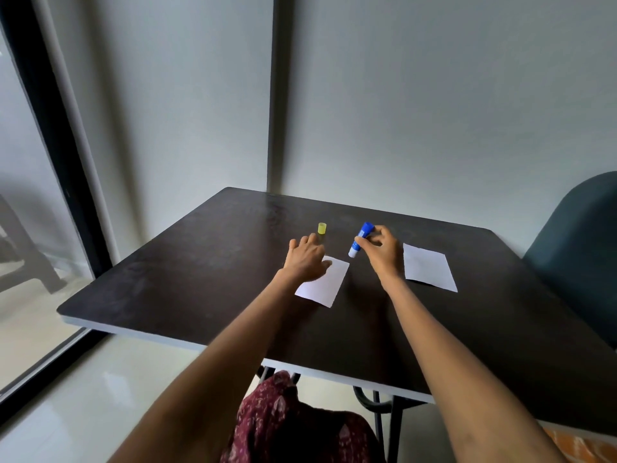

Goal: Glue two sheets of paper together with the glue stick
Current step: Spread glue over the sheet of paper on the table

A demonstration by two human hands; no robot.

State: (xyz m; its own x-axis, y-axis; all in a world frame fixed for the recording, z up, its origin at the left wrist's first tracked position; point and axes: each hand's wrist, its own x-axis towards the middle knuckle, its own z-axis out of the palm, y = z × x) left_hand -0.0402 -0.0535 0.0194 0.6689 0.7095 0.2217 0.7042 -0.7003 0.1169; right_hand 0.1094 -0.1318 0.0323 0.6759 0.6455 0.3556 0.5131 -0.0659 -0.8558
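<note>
Left grip (305, 257): flat, fingers spread, pressing paper sheet (323, 283), frame centre.
Right grip (382, 250): closed around glue stick (360, 239), tilted.
Cap (322, 228): upright on surface (200, 262).

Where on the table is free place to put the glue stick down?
Bare table lies left of the left sheet, also between both sheets and along the near edge. Crowded: around the cap, left hand and right hand.
</note>
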